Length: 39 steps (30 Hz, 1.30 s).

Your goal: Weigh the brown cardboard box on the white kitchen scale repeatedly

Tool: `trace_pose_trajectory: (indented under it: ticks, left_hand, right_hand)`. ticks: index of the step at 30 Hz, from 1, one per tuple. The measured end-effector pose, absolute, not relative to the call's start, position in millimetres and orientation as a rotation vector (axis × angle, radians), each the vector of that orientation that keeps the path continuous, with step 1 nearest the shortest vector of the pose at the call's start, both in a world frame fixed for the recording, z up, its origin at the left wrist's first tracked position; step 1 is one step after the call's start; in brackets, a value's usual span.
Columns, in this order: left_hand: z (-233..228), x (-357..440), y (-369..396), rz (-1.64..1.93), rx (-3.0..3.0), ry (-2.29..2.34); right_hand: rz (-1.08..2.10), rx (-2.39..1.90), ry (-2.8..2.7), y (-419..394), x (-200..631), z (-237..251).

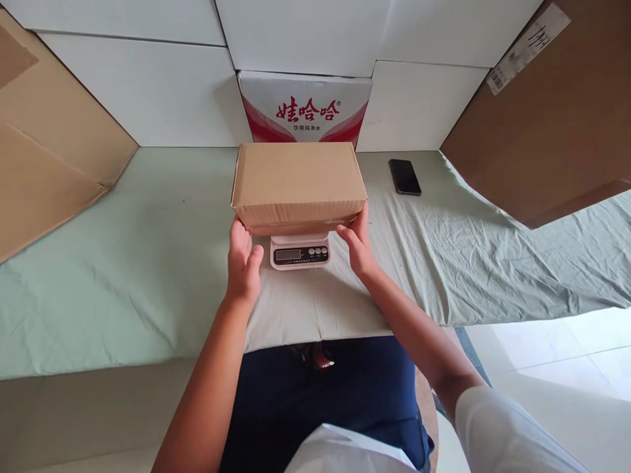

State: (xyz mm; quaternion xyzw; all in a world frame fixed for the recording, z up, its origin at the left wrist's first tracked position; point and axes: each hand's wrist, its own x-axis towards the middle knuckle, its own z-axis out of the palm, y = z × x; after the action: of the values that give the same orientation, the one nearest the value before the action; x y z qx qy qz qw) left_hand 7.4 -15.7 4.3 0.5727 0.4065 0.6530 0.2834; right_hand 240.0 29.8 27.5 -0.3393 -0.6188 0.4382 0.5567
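Note:
A closed brown cardboard box (300,176) is between my two hands, above a small kitchen scale (300,253) whose upper part it hides. Whether the box rests on the scale's platform, I cannot tell. My left hand (242,261) supports the box at its lower left corner, with the thumb standing off the cardboard and the fingertips hidden. At the lower right corner, my right hand (359,244) grips the box with its fingers along the side and the thumb near the bottom front edge. The scale's display looks blank.
A black phone (405,177) lies on the pale green cloth (162,263) to the right. Behind the cardboard box stands a white and red carton (305,108) against white panels (148,92). Large cardboard pieces flank the table at left (54,138) and right (557,125).

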Motion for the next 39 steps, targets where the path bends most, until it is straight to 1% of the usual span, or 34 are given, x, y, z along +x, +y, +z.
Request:
trace_pose_trajectory:
  ticks: [21,33,35,39]
  left_hand:
    - [7,8,-21,1.713,1.524,1.083]
    - [2,5,-20,1.692,1.499,1.101]
    - [-2,-1,-19,1.739,1.498,1.121]
    - [-10,-24,-19,1.979,1.454,1.251]
  right_hand:
    - [0.984,-0.889,-1.436,31,236,23]
    - [1.018,-0.892,-1.396,30,234,15]
    - [1.003,-0.894,-1.375,32,236,13]
    - [0.864,-0.963,-1.245,44,249,12]
